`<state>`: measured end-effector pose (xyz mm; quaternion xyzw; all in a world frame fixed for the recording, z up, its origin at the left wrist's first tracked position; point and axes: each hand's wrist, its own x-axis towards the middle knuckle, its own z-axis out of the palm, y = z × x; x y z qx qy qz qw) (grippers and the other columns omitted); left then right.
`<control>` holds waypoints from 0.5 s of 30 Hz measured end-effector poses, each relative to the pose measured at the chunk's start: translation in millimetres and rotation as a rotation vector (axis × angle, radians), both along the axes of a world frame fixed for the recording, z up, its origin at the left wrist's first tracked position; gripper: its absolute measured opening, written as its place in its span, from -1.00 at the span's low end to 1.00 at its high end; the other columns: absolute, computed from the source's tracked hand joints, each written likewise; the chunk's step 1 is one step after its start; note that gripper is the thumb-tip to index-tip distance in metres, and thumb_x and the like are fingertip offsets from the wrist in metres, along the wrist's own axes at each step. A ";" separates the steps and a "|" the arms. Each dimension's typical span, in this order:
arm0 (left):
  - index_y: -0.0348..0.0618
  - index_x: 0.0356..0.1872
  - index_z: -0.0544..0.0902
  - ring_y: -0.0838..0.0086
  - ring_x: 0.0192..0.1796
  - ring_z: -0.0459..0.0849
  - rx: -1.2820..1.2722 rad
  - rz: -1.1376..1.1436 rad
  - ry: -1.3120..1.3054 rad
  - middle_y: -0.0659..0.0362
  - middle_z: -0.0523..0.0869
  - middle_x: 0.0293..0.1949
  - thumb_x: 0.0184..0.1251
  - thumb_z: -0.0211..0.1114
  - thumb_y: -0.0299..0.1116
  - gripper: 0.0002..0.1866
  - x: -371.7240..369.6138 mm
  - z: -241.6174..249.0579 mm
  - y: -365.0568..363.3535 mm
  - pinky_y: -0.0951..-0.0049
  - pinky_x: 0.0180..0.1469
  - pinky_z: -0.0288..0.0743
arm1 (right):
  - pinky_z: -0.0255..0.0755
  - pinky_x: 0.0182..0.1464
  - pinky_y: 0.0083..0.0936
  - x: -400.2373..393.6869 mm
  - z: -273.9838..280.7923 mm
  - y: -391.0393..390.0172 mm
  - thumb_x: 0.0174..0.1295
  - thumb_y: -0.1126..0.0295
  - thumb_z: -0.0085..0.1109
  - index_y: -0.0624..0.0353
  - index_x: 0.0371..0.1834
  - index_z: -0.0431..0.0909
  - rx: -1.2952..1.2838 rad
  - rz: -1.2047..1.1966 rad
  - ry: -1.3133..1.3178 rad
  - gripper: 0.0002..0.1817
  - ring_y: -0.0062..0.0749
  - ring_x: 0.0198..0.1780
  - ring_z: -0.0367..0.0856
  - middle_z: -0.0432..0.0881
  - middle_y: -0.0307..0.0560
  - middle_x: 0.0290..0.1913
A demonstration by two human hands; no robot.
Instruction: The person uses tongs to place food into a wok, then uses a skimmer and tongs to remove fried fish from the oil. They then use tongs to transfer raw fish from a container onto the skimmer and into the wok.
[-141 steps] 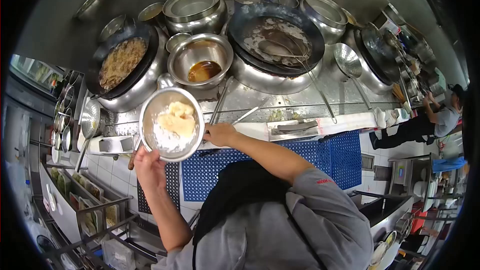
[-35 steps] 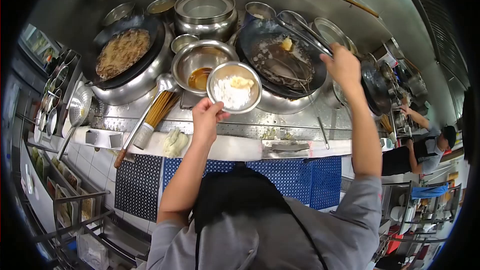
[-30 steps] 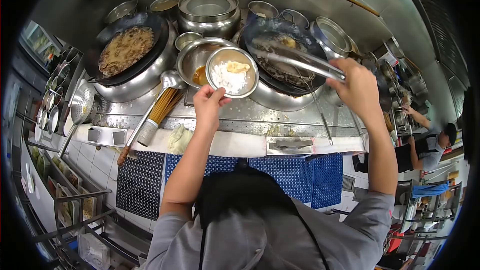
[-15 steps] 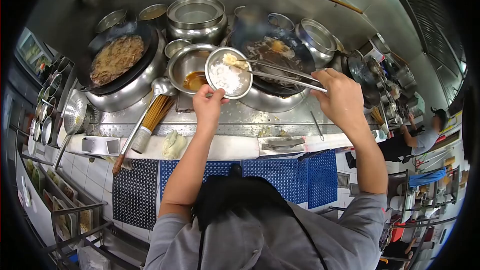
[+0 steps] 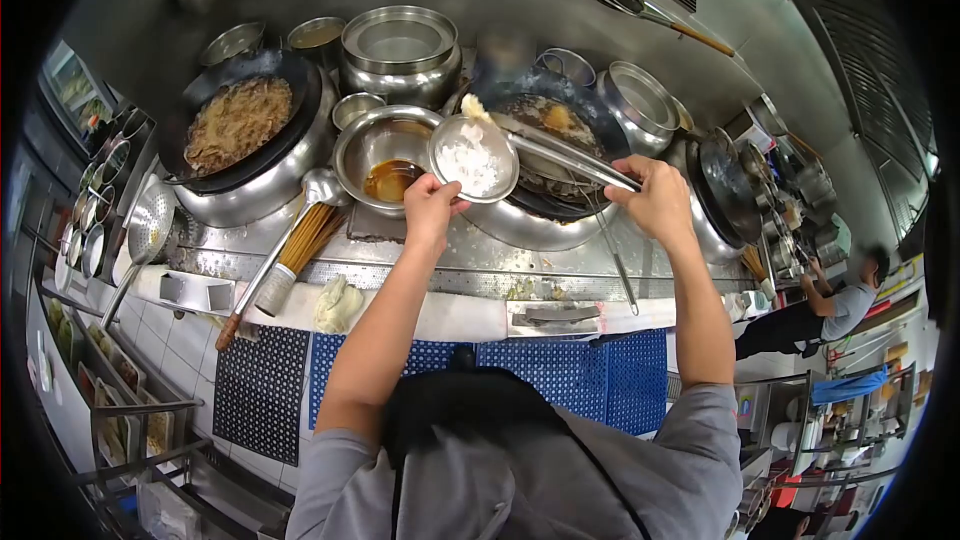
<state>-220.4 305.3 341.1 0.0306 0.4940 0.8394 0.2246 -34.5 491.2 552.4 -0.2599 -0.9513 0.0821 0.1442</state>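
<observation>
hands work above the desk's front edge: left hand (image 5: 432, 208) closed on the rim of a small steel bowl (image 5: 473, 157) tilted toward the dark wok (image 5: 560, 145), white flour inside. right hand (image 5: 655, 202) closed around long tongs (image 5: 560, 148), their tips pinching a pale floured piece (image 5: 476, 108) at the bowl's far rim. steam blurs the wok's far side; its contents are hard to make out.
</observation>
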 end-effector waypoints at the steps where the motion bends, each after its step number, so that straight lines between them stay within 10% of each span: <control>1: -0.09 -0.54 0.40 0.50 -0.38 0.68 0.008 -0.001 -0.008 0.16 0.65 -0.38 0.28 0.26 -0.59 -0.74 -0.4 0.6 2.0 0.45 -0.30 0.71 | 0.52 -0.14 -0.26 0.1 -0.6 5.0 -0.07 0.26 0.52 0.09 -0.08 0.73 -0.026 0.007 0.011 -0.58 -0.08 -0.24 0.73 0.74 0.07 -0.35; 15: -0.14 -0.49 0.48 0.50 -0.37 0.65 0.035 -0.061 -0.057 0.18 0.64 -0.38 0.26 0.25 -0.59 -0.83 12.9 3.3 2.2 0.45 -0.27 0.69 | 0.55 -0.09 -0.22 -7.9 -16.0 30.3 0.01 0.22 0.45 0.07 -0.09 0.71 0.090 -0.138 0.014 -0.63 -0.07 -0.16 0.73 0.75 0.06 -0.23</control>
